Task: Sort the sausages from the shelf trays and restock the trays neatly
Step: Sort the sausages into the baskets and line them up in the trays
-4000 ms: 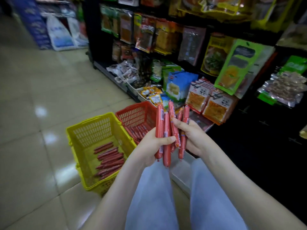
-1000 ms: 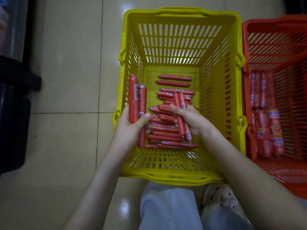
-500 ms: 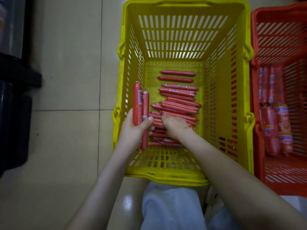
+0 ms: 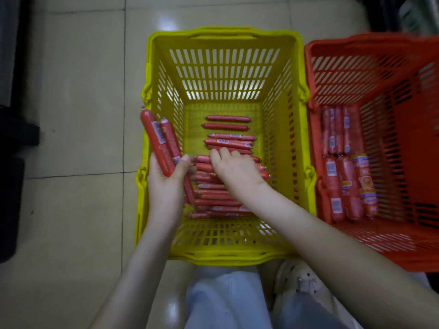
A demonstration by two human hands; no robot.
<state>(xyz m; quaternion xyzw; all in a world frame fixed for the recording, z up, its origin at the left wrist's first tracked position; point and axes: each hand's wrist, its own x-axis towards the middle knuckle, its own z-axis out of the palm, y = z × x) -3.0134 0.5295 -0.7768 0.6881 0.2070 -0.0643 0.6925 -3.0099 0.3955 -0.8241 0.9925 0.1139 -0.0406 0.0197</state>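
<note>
Your left hand [image 4: 164,184] grips a pair [image 4: 159,141] of thick red sausages, thumb curled across their lower part and fingers wrapped behind. The pair's long axis runs from your palm up and to the left in the view. The two lie side by side and touching, labels toward the camera, with their upper ends over the left rim of the yellow basket [image 4: 223,34]. Your right hand [image 4: 235,167] lies palm down on the pile [image 4: 218,195] of thin sausages on the basket floor. Its fingers are bent over the top ones, and you cannot tell whether they pinch any. The pile's sausages all lie crosswise, long axes left to right, stacked in a column from the near wall toward the middle. Two singles [image 4: 226,122] lie parallel just beyond the pile, apart from each other. Your right wrist and forearm cover the right half of the pile's middle. The red basket [image 4: 370,46] stands just beside the yellow one on the right, rims touching or nearly so. Thicker sausages [image 4: 344,162] lie inside it against its left wall. Their long axes run away from you, in a far row and a near row. Both baskets stand on a pale tiled floor [image 4: 71,91]. A dark shelf base [image 4: 11,162] stands at the left edge. Your trousers [image 4: 225,300] and one pale shoe [image 4: 301,281] show below the yellow basket's near rim.
</note>
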